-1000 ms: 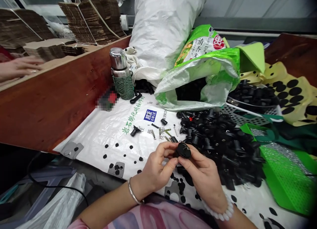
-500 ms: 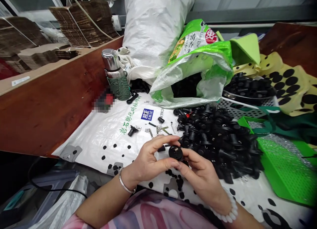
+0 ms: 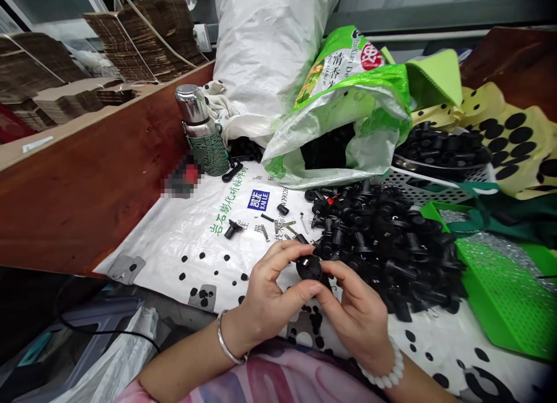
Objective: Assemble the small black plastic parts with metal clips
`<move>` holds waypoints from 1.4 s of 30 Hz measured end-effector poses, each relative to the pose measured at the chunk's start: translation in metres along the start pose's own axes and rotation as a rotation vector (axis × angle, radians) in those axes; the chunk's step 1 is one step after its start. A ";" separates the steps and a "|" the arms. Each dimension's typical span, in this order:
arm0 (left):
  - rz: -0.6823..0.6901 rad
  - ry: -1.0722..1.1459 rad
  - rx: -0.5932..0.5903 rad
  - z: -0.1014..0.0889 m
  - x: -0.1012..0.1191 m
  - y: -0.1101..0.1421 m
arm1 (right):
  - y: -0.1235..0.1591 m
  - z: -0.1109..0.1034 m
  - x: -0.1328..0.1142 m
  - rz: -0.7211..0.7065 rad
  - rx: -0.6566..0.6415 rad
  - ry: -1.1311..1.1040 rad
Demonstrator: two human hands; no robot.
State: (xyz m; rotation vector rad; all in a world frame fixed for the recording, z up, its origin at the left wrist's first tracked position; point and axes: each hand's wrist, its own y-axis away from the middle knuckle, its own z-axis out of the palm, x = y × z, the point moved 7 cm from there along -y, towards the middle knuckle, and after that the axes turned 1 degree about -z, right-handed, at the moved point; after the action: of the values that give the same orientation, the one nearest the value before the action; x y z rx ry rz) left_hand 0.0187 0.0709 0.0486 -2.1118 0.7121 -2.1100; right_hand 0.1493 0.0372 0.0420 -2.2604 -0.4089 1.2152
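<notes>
Between my two hands is a small round black plastic part [image 3: 308,267] with a bit of bright metal on its face. My left hand [image 3: 274,290] grips it from the left, with thumb below and fingers above. From the right, the thumb and forefinger of my right hand [image 3: 359,316] close on the same part. Just beyond my fingers lies a large heap of black plastic parts [image 3: 383,240]. Left of the heap, a few thin metal strips [image 3: 289,225], a dark spring [image 3: 267,218] and loose black pieces [image 3: 234,229] lie on the white sheet [image 3: 174,234].
A green perforated tray [image 3: 509,298] holding shiny small pieces stands right. Behind the heap are an open green-and-white bag [image 3: 278,165] and a white basket [image 3: 439,188] of black parts. A steel flask [image 3: 194,110] stands by the wooden side board [image 3: 100,165].
The black part has tilted and turned slightly between my fingers, so its metal bit sits differently. Both hands have shifted a little while keeping hold of it.
</notes>
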 end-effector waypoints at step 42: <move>0.286 -0.348 0.005 0.011 -0.008 0.007 | -0.005 0.010 0.024 0.471 -0.327 -0.281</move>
State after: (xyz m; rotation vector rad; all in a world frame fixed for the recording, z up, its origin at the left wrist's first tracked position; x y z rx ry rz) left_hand 0.0281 0.0651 0.0377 -2.1422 0.8940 -1.5483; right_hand 0.1536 0.0560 0.0240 -2.5583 -0.1876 1.8322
